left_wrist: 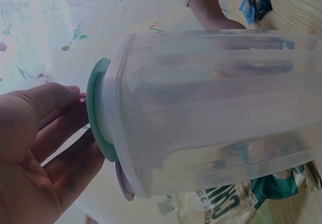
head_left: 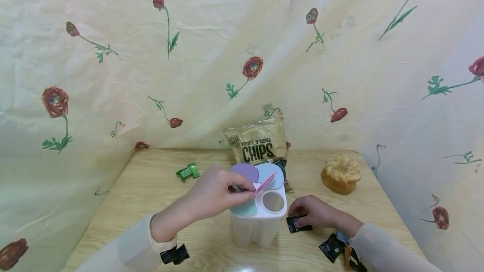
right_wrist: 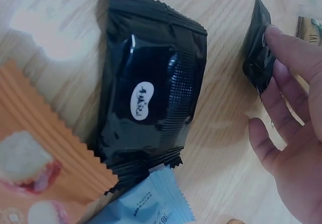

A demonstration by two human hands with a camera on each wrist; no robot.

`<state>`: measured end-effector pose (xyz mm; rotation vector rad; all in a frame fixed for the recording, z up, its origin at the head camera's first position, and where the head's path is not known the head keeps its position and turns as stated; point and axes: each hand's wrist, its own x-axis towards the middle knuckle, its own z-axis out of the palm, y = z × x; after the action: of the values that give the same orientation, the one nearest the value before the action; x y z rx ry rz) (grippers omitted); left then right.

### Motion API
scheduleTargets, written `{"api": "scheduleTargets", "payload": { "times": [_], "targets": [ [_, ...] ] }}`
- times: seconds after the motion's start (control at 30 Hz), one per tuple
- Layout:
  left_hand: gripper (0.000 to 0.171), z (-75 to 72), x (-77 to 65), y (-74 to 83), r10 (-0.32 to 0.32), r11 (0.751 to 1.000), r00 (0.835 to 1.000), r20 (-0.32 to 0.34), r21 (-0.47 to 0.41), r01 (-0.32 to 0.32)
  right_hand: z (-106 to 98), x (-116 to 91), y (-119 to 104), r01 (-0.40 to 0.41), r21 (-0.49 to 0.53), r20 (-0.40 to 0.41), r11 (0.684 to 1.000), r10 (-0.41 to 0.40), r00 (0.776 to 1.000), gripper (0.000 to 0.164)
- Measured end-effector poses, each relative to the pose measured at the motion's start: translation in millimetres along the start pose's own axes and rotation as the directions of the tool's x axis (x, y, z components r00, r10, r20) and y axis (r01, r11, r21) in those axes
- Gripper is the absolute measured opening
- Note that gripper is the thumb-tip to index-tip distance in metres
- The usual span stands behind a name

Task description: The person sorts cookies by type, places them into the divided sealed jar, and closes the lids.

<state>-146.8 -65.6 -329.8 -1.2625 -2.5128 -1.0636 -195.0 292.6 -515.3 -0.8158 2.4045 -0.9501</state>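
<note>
Left hand: fingers pinch the pink lid above the container; a slip could cover the opening.
Right hand: fingers pinch a black packet beside the container; its wide edges could snag there.

Off-wht long slvs, plain, blk L-wrist cam

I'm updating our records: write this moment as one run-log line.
left hand: pinches pink lid; right hand: holds black packet; container: one opening uncovered
</note>
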Motion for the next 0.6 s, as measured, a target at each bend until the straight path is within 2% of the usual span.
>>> {"api": "scheduleTargets", "payload": {
  "times": [0.17, 0.43, 0.6],
  "targets": [
    [0.004, -0.4, -0.2, 1.3, -0.013, 1.0, 1.0, 0.004, -0.003, 0.013, -2, -1, -2, -0.028, 0.005, 0.021, 1.0, 0.028, 0.999, 0.026],
    [0.004, -0.1, -0.6, 2.1, 0.0, 1.0, 1.0, -0.007, 0.012, 0.0, -7, -3, -7, -0.076, 0.029, 0.047, 0.997, 0.074, 0.996, 0.025],
    [0.003, 0.2, -0.8, 2.1, -0.005, 1.0, 1.0, -0.01, 0.017, 0.006, -14, -6, -11, -0.036, 0.056, 0.039, 0.998, 0.034, 0.999, 0.021]
  ]
}}
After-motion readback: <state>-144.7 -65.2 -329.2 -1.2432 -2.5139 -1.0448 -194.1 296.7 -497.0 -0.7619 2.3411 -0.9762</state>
